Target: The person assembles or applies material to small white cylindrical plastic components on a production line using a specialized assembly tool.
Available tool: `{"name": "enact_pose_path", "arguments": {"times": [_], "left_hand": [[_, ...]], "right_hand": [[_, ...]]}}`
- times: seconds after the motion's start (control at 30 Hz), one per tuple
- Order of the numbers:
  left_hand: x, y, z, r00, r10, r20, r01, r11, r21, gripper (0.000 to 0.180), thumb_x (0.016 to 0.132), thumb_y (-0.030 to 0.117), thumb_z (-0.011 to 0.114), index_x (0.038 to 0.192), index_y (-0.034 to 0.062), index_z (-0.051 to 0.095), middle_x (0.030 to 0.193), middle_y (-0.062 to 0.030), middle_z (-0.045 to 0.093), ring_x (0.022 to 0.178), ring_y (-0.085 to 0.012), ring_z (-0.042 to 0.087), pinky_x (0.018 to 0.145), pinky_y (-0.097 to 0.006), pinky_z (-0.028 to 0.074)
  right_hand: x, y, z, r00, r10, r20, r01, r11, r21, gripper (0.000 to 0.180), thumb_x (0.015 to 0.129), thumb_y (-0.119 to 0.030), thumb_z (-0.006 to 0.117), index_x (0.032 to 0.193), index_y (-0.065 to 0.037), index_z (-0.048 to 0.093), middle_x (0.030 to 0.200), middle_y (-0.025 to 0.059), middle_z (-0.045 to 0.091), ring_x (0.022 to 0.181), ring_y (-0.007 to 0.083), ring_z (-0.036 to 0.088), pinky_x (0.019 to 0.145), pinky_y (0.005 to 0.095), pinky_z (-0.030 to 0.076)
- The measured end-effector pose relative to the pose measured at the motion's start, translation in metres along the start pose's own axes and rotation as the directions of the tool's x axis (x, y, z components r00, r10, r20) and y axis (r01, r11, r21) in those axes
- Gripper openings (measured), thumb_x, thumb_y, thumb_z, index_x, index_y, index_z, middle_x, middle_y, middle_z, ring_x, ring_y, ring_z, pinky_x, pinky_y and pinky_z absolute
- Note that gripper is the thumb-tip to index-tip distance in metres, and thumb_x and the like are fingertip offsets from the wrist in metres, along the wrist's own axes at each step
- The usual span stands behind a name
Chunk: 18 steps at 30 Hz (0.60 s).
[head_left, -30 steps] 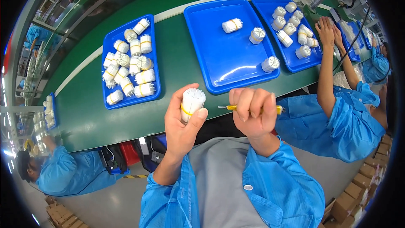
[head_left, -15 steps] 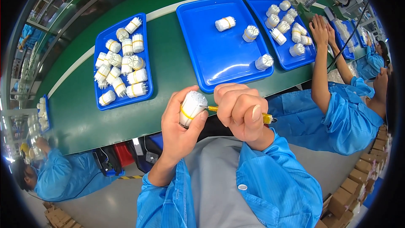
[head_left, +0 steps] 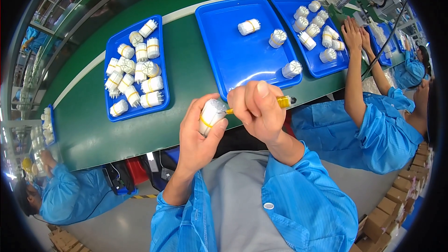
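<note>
My left hand (head_left: 197, 141) is wrapped round a white plastic cylinder (head_left: 212, 115) with a yellow band about its middle. Thumb and fingers press on its two sides, and its ribbed end is turned upward. In my right hand (head_left: 259, 113) is a slim yellow-handled tool (head_left: 283, 101), its dark butt end sticking out to the right of the fist. The tool's front end meets the cylinder's upper right edge; its tip is too small to make out. Both hands are above the bench's near edge.
On the green bench (head_left: 182, 56), a left blue tray (head_left: 164, 65) holds many banded cylinders. The middle blue tray (head_left: 224, 42) has three, and the right blue tray (head_left: 284, 9) has several. A co-worker's hands (head_left: 353, 35) rest beside that tray. Another person (head_left: 74, 191) sits at left.
My right hand has moved slightly up and left, and the tool's butt end has swung upward. The cylinder stays in my left hand, a little more upright.
</note>
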<state>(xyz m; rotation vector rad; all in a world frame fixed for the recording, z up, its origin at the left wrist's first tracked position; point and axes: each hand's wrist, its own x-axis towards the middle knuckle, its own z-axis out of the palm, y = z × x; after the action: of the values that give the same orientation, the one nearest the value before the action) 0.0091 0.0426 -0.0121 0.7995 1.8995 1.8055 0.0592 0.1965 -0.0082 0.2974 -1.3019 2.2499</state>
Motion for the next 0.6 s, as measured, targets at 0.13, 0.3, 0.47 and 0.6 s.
{"name": "enact_pose_path", "arguments": {"times": [0.13,0.3,0.47,0.6], "left_hand": [[0.0008,-0.0022,0.0053,0.994,-0.097,0.050,0.109,0.915,-0.389,0.048,0.092,0.019,0.061,0.131,-0.0041,0.047,0.104,-0.0105,0.059,0.076,-0.0130,0.057,0.062,-0.024,0.046],[0.0003,-0.0010,0.0027,0.987,-0.135,0.082,0.158,0.864,-0.479,0.055,0.091,0.027,0.061,0.132,-0.0060,0.044,0.102,-0.0094,0.059,0.071,-0.0122,0.055,0.054,-0.023,0.042],[-0.0012,-0.0002,0.0022,0.981,-0.159,0.115,0.195,0.860,-0.471,0.049,0.093,0.024,0.058,0.130,-0.0042,0.046,0.083,-0.0055,0.057,0.065,-0.0062,0.051,0.054,-0.020,0.040],[-0.0018,0.0010,0.0001,0.975,-0.171,0.146,0.219,0.862,-0.457,0.049,0.093,0.026,0.058,0.130,-0.0044,0.047,0.081,-0.0038,0.057,0.065,-0.0056,0.050,0.054,-0.019,0.038]], "right_hand": [[-0.0021,0.0038,-0.0007,0.986,-0.153,-0.063,0.159,0.981,0.114,0.044,0.106,-0.029,0.030,0.068,-0.009,0.041,0.055,0.0071,0.048,0.048,0.0109,0.032,0.050,0.0273,0.030],[-0.0027,-0.0017,-0.0034,0.974,-0.228,0.007,0.228,0.973,0.041,0.044,0.105,-0.029,0.032,0.067,-0.009,0.042,0.057,0.0066,0.051,0.048,0.0103,0.033,0.049,0.0278,0.030],[-0.0027,-0.0011,-0.0039,0.979,-0.199,0.043,0.202,0.976,-0.084,0.048,0.103,-0.033,0.037,0.062,-0.009,0.042,0.056,0.0054,0.052,0.048,0.0111,0.032,0.047,0.0287,0.029],[-0.0028,-0.0017,-0.0045,0.978,-0.205,0.041,0.209,0.971,-0.119,0.049,0.103,-0.033,0.038,0.062,-0.008,0.043,0.055,0.0048,0.052,0.048,0.0113,0.032,0.048,0.0288,0.029]]}}
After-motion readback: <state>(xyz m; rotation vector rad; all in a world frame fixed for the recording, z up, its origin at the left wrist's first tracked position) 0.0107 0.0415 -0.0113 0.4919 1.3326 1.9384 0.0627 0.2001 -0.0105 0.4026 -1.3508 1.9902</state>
